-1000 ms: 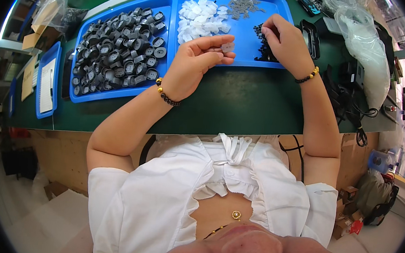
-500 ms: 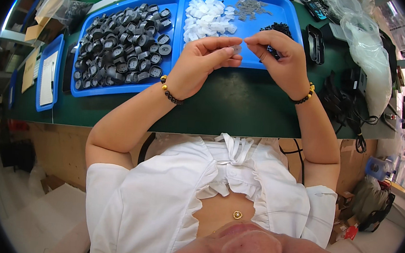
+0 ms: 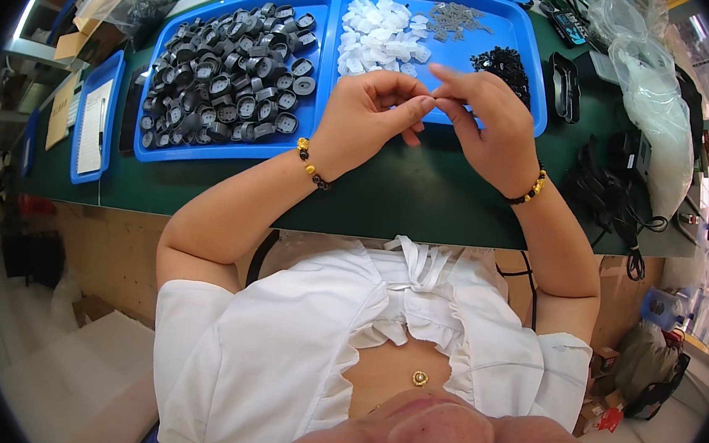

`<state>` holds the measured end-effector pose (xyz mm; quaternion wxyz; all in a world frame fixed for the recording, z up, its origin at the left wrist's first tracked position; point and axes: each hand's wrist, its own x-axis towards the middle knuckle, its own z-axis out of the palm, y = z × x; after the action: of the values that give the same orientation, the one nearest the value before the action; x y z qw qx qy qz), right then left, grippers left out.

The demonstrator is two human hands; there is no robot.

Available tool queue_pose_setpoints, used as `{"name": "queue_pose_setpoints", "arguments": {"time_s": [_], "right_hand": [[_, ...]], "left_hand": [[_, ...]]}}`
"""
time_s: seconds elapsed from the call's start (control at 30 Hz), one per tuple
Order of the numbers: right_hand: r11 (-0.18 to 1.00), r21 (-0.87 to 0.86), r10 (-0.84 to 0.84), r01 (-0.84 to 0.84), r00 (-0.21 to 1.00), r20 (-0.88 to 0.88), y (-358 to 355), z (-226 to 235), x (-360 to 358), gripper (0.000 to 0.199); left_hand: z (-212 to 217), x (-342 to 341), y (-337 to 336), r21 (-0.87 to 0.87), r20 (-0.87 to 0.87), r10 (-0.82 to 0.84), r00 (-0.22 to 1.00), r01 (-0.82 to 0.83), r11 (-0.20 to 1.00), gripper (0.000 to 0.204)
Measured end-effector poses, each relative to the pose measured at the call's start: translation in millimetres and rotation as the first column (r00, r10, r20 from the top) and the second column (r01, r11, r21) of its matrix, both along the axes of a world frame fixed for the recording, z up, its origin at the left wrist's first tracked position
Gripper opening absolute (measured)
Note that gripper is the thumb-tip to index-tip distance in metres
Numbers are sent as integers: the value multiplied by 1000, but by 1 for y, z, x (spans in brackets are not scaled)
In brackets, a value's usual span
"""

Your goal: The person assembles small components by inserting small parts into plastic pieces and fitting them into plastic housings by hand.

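Observation:
My left hand [image 3: 370, 115] and my right hand [image 3: 488, 125] meet fingertip to fingertip over the near edge of a blue tray [image 3: 525, 118]. Both pinch with thumb and index finger. Whatever lies between the fingertips is too small and covered to make out. Beyond the hands, the tray holds a heap of small translucent white pieces [image 3: 379, 34], a scatter of small grey pieces [image 3: 456, 19] and a pile of tiny black parts [image 3: 504, 68]. Left of it, another blue tray [image 3: 234, 154] is filled with black rounded plastic housings [image 3: 223, 83].
A small blue tray with a notepad [image 3: 93, 127] and pen lies at the far left. On the right are a black open case [image 3: 564, 88], coiled black cables [image 3: 598, 188] and a clear plastic bag [image 3: 647, 104]. The green tabletop [image 3: 407, 201] ends just before my body.
My hands have come together, the right fingertips now touching the left ones. A small pale piece that showed in my left fingers is now hidden. The view has shifted slightly.

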<state>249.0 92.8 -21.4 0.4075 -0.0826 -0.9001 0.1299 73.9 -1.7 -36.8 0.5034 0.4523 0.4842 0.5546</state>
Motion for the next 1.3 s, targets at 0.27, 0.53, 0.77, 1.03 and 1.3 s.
{"name": "queue_pose_setpoints", "arguments": {"time_s": [0.27,0.53,0.77,1.03,1.3], "right_hand": [[926,-369,-70,80,997,40,-6,2,3,6],[954,-276,-109,116,993,41,-3,1,2,7],[952,-298,-68,70,998,18,-2,0,3,8],[977,-191,-99,98,995,5,-2,-2,1,8],[987,-97,-132,131,991,-5,-3,-3,2,8]], "left_hand": [[3,1,-3,-2,30,3,1000,-3,1000,18],[1,-1,0,46,72,11,997,-14,999,27],[1,0,3,83,156,-14,988,1,997,32],[1,1,1,55,184,55,981,-66,996,29],[-1,4,-1,118,75,80,994,-88,989,28]]}}
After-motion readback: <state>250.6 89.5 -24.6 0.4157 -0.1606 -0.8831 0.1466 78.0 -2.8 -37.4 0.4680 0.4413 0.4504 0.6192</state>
